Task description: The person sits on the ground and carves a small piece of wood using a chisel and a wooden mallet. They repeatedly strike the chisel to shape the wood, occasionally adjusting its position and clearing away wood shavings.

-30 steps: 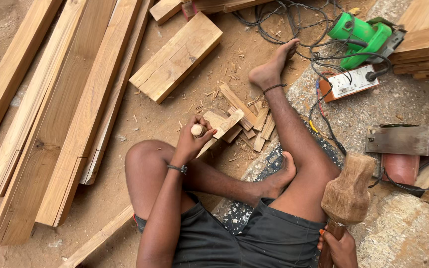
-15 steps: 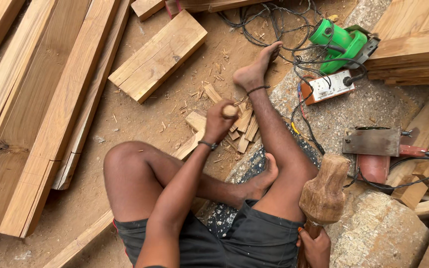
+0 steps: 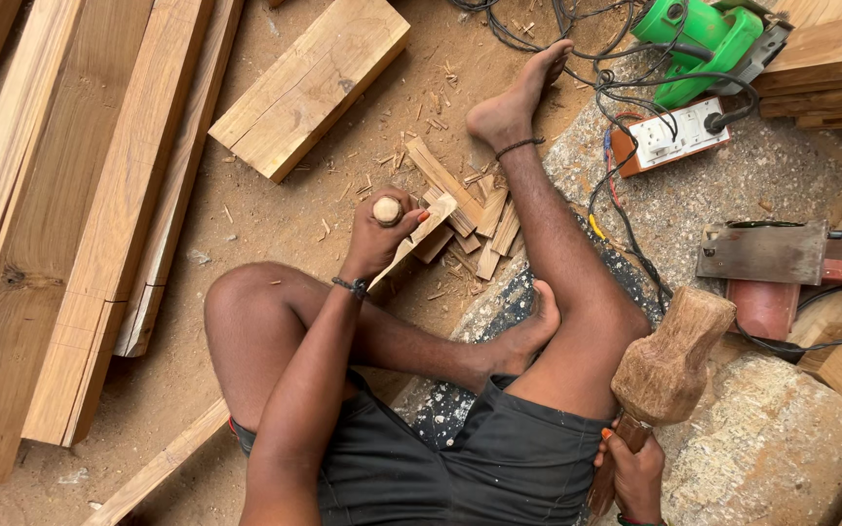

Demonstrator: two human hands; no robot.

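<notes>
The chisel [image 3: 388,210] is standing upright over a strip of wood [image 3: 419,242] on the sandy ground, only its round wooden handle end showing above the fist. The left hand [image 3: 378,237] is closing fully around that handle, fingers wrapped tight, just in front of the bent left knee. The strip is lying at a slant under the hand, its far end touching a pile of short offcuts [image 3: 470,216] beside the outstretched right leg.

The right hand [image 3: 631,471] is gripping the shaft of a wooden mallet [image 3: 671,356] in a closed fist, low by the right hip. The mallet head is pointing up and slightly right, well apart from the chisel.

A thick wooden block [image 3: 312,86] is lying beyond the offcuts. Long planks [image 3: 99,214] are lying side by side to the left. A green power tool [image 3: 704,44], a socket box [image 3: 672,136] and tangled cables are sitting near the right foot.
</notes>
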